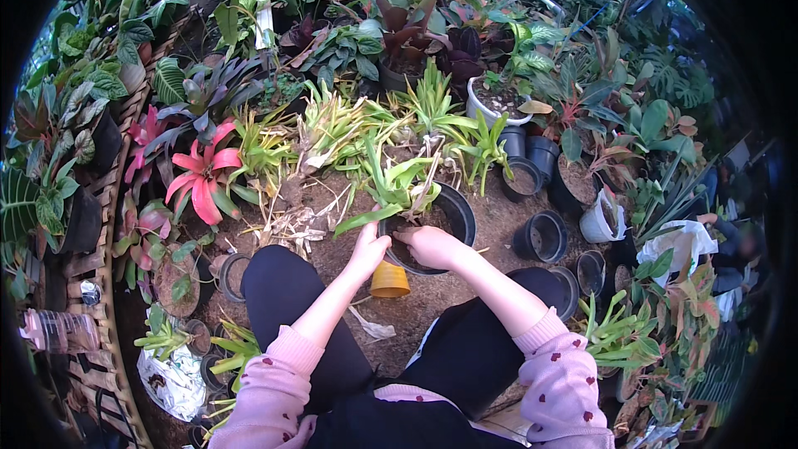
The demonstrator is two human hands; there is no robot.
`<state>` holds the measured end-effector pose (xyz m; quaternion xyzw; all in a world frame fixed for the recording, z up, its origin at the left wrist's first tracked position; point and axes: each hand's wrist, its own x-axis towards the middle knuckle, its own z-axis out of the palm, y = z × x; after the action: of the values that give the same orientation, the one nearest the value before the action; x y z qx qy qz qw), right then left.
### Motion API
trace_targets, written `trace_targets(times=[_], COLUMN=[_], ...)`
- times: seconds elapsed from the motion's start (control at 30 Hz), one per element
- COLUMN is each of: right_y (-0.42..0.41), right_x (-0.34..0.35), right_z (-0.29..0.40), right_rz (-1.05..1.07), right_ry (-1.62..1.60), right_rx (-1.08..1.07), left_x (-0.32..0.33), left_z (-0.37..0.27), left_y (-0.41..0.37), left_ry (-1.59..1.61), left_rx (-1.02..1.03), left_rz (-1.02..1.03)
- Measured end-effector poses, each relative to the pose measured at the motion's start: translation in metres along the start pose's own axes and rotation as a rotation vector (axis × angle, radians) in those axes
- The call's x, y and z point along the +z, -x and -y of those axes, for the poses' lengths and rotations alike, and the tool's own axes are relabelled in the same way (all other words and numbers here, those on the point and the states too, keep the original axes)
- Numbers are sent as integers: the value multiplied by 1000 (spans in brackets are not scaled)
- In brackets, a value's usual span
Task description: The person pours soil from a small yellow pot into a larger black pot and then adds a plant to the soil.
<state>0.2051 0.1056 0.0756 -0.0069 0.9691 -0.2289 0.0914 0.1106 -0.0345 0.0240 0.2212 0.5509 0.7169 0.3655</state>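
Note:
A leafy green plant (405,184) stands in or just over a black plastic pot (462,212) in front of me. My left hand (369,248) is at the pot's near left side, below a long leaf; whether its fingers grip the rim or a small pot is hard to see. My right hand (430,246) reaches over the near rim, its fingertips down by the soil at the plant's base. Just below the hands, an orange-yellow plastic pot (391,280) lies tilted on the soil, its upper end hidden.
Uprooted green plants (330,131) and dry leaves (299,221) lie beyond the pot. Small black pots (541,237) stand at the right. A pink bromeliad (202,178) grows at the left, beside a curved slatted edge (115,199). A person (739,249) is at the far right.

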Motion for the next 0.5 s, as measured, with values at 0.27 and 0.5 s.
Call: trace_targets(times=[0.27, 0.5], right_y=[-4, 2], right_x=[0, 8], right_z=[11, -2], right_rz=[300, 336], right_ry=[205, 124], right_rx=[24, 2], left_x=[-18, -16], left_z=[19, 18], left_y=[-1, -2], left_ry=[-162, -179], left_rx=[-33, 20], left_rz=[-6, 9])
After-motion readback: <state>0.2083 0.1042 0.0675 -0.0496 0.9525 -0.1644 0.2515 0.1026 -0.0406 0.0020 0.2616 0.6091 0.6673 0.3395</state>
